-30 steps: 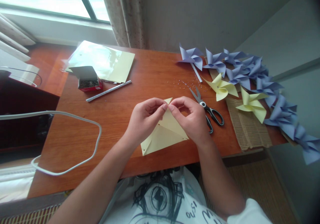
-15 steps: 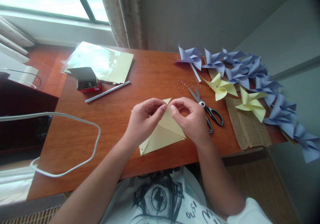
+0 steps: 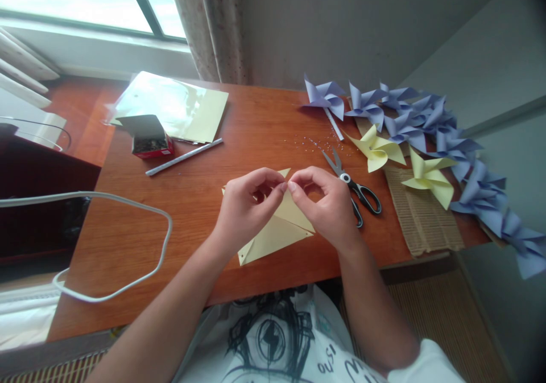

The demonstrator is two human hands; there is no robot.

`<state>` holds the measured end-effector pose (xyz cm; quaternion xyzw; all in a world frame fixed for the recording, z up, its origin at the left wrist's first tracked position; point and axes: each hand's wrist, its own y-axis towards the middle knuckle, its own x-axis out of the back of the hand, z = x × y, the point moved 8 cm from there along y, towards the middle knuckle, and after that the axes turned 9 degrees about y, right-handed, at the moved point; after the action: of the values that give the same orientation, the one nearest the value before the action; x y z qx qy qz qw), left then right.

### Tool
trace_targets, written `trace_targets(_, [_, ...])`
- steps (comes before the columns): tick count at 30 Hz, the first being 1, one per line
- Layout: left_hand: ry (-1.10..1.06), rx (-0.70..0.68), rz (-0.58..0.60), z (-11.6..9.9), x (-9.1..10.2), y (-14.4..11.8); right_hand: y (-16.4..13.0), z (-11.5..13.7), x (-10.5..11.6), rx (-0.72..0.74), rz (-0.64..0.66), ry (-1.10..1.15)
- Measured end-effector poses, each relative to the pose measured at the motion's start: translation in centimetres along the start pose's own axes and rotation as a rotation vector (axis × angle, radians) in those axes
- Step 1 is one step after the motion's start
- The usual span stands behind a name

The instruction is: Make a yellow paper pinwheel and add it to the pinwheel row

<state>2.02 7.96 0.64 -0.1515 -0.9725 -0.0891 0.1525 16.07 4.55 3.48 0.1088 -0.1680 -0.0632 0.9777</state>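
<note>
Closest in, the yellow paper sheet (image 3: 277, 232) lay folded into a triangle on the worktop (image 3: 140, 223), near the front edge and right in front of the person. Both hands were on its far part: the left hand (image 3: 247, 209) and the right hand (image 3: 328, 204) had thumb and forefinger pinched together on the paper, tips almost meeting at the fold, with a small corner poking out behind them. So both sets of fingers were clamped on the sheet, not spread.

Paper like this looked super light and thin, so I'd guess it slides on the smooth wood and creases for good if you squeeze it wrong. Best grip is probably right at the corners or along the fold, like here.

Just right of the right hand sat the scissors (image 3: 352, 186), blades shut I think, very near the knuckles. Beyond that was a corrugated mat (image 3: 420, 218) at the right edge with yellow pinwheels (image 3: 377, 149) and a row of purple pinwheels (image 3: 430, 124) running off the corner.

Left side had way more free room, only a white cable loop (image 3: 128, 241). Further back were a white stick (image 3: 183, 156), a small red box (image 3: 149, 141) and a stack of yellow sheets (image 3: 187, 110) by the window.
</note>
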Motion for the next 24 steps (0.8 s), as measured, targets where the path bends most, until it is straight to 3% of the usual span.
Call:
trace_targets(7, [0.062, -0.021, 0.001, -0.41, 0.03, 0.02, 0.04, -0.16, 0.16, 0.020, 0.002, -0.014])
trace_targets(24, [-0.035, 0.040, 0.007, 0.36, 0.00, 0.11, -0.04, -0.64, 0.17, -0.025, 0.010, 0.023])
